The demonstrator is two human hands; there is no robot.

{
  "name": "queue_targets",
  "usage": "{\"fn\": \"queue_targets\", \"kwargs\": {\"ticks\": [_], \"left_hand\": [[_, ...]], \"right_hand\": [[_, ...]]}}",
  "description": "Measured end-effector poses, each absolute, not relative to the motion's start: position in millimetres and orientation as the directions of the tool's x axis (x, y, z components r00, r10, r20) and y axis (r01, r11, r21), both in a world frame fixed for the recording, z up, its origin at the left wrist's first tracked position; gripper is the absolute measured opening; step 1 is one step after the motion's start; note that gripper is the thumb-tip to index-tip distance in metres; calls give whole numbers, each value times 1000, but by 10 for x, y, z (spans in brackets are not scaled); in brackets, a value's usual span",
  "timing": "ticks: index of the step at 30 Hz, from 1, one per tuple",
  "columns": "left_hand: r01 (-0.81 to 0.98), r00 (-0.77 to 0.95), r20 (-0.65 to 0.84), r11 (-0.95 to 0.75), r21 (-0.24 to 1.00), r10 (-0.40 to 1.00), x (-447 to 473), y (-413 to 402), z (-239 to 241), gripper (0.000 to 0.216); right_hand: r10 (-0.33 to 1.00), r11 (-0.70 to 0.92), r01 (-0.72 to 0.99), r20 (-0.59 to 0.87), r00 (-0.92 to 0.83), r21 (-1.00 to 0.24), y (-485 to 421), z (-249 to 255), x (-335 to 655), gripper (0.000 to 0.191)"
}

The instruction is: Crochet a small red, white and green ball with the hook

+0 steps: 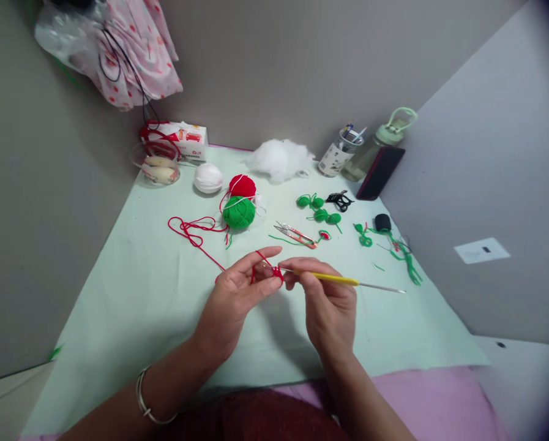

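Observation:
Between the thumb and fingers of my left hand (pixel 237 291) is a small red crochet piece (pixel 278 275), with red yarn running over the raised index finger. My right hand (pixel 329 300) grips a yellow-handled crochet hook (pixel 333 278) like a pen. The hook's left tip meets the red piece; its other metal end points right. A loose strand of red yarn (pixel 194 236) trails across the table from the left hand toward a red yarn ball (pixel 243 185). In front of that ball sits a green yarn ball (pixel 239 212).
Beyond the hands lie thread snips (pixel 297 234), small green crochet pieces (pixel 320 215) and a black claw clip (pixel 339 200). White stuffing (pixel 281 160), a white yarn ball (pixel 208 178), a pen cup (pixel 339 154), a bottle (pixel 370 150) and a leaning phone (pixel 380 173) stand along the back.

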State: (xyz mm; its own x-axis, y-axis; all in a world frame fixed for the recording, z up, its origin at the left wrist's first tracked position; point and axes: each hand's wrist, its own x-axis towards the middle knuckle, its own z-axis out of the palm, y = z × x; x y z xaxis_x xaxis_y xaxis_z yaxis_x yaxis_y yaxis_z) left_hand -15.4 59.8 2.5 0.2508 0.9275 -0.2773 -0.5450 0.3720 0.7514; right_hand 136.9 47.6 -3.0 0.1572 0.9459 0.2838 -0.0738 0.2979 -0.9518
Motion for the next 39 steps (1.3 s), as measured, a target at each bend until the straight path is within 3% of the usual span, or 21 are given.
{"fn": "queue_targets", "kwargs": {"ticks": [4, 7, 9, 11, 13, 15, 17, 22, 26, 30, 35, 39], "left_hand": [[-551, 233, -301, 380, 743, 925, -144, 590, 38, 36], [-595, 263, -353, 439, 673, 898, -124, 589, 21, 42], [-619, 356, -387, 525, 584, 851, -122, 599, -3, 39], [-633, 420, -406, 583, 509, 811, -139, 622, -25, 35], [-651, 409, -414, 578, 492, 813, -166, 647, -35, 32], [-653, 359, -406, 537, 534, 841, -183, 661, -32, 30], [-614, 315, -366, 482, 625, 876, -179, 652, -21, 27], [-514, 271, -254, 363, 777, 928, -143, 586, 4, 35], [-499, 283, -284, 393, 772, 916, -170, 577, 20, 42], [-498, 240, -308, 389, 775, 921, -203, 610, 32, 34], [-481, 227, -316, 388, 786, 921, -229, 639, 43, 34], [-458, 216, -322, 387, 801, 922, -242, 646, 48, 33]], "right_hand": [[895, 414, 143, 431, 118, -899, 440, -31, 1339, 18], [764, 565, 489, 645, -7, -665, 397, -76, 1347, 32], [697, 617, 570, 713, -76, -542, 385, -108, 1373, 40], [715, 606, 509, 699, -12, -612, 398, -113, 1409, 39], [806, 512, 333, 577, 132, -792, 431, -89, 1438, 29], [890, 395, 104, 408, 204, -913, 466, -55, 1446, 19], [931, 329, -49, 315, 187, -943, 488, -34, 1426, 15], [923, 348, 47, 351, 158, -936, 493, -82, 1371, 11], [952, 277, -108, 257, 168, -955, 525, -120, 1401, 12], [969, 220, -250, 181, 171, -943, 561, -83, 1399, 14], [977, 181, -262, 144, 154, -948, 559, -49, 1380, 18], [962, 248, -195, 216, 170, -949, 515, -58, 1382, 17]]}}
